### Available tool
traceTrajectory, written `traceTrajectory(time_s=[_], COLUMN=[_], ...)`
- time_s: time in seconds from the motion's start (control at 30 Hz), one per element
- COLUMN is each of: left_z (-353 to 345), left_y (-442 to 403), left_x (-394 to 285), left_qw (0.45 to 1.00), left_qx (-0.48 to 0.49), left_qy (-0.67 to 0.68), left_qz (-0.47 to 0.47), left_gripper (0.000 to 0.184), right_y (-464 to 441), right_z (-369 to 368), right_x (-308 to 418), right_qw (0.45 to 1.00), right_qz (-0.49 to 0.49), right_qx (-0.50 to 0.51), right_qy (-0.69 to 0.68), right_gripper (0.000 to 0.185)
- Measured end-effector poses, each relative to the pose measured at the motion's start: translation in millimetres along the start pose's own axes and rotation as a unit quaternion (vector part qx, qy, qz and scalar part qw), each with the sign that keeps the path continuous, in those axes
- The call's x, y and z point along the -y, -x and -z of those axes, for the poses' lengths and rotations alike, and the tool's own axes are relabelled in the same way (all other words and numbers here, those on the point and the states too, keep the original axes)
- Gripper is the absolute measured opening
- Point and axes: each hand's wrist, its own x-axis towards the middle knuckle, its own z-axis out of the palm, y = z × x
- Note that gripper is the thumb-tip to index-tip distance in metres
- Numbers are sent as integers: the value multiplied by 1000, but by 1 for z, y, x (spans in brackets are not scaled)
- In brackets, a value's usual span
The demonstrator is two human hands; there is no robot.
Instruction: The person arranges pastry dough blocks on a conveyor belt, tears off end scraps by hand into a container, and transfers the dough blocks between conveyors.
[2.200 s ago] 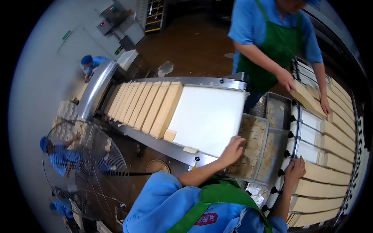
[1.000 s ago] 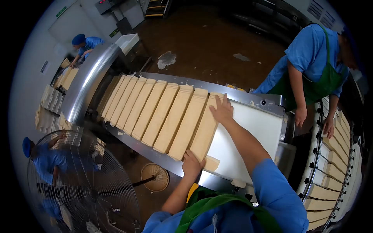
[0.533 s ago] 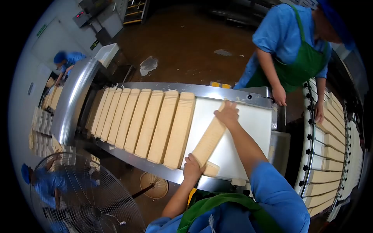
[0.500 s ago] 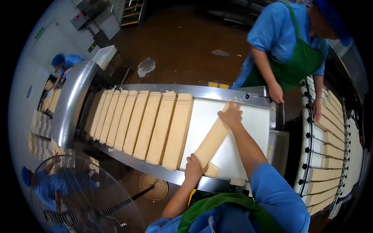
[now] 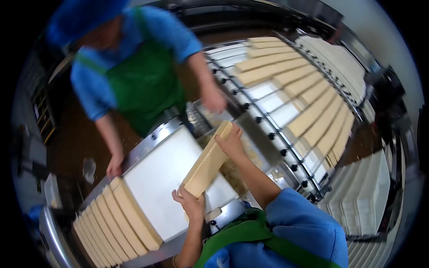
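Note:
A long, pale yellow dough-like block (image 5: 207, 166) is held between both my hands, slanting above the end of a white conveyor belt (image 5: 156, 172). My left hand (image 5: 193, 204) grips its near end, with the thumb and fingers around the sides. At the far end, my right hand (image 5: 230, 142) is closed over the block. More long blocks (image 5: 119, 213) lie side by side on the belt to the left. Below the held block's right side is a bin of pale scraps (image 5: 233, 175), partly hidden by the block and my arm.
A co-worker in a green apron (image 5: 138, 80) stands across the belt, one hand (image 5: 115, 165) at its far edge. To the right runs a second conveyor (image 5: 272, 117) with metal rods and rows of blocks. Stacked white trays (image 5: 359, 192) stand at the lower right.
My view has turned right toward the second conveyor. Both hands have lifted the block off the belt and carried it toward the belt's end.

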Motion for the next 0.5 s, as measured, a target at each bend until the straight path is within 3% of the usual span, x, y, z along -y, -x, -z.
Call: traceTrajectory(time_s=[0.07, 0.33, 0.4, 0.43, 0.5], left_z=[-18, -100, -112, -119, -134], left_y=[-4, -34, -45, -51, -62], left_x=[-33, -157, -179, -185, -192], left_qw=[997, 965, 948, 948, 932], left_qx=[-3, 61, 71, 72, 181], left_qy=[22, 106, 98, 93, 202], left_qz=[-76, -232, -293, -296, -241], left_gripper=[74, 72, 68, 68, 65], right_y=[-19, -124, -150, -164, -193], right_z=[49, 188, 212, 218, 221], right_x=[-21, -112, -131, -147, -183], right_qw=[997, 980, 975, 975, 958], right_qz=[11, -100, -156, -158, -131], right_qx=[-57, -171, -66, -65, -11], right_qy=[-49, -12, 144, 138, 253], right_gripper=[75, 75, 67, 67, 61])
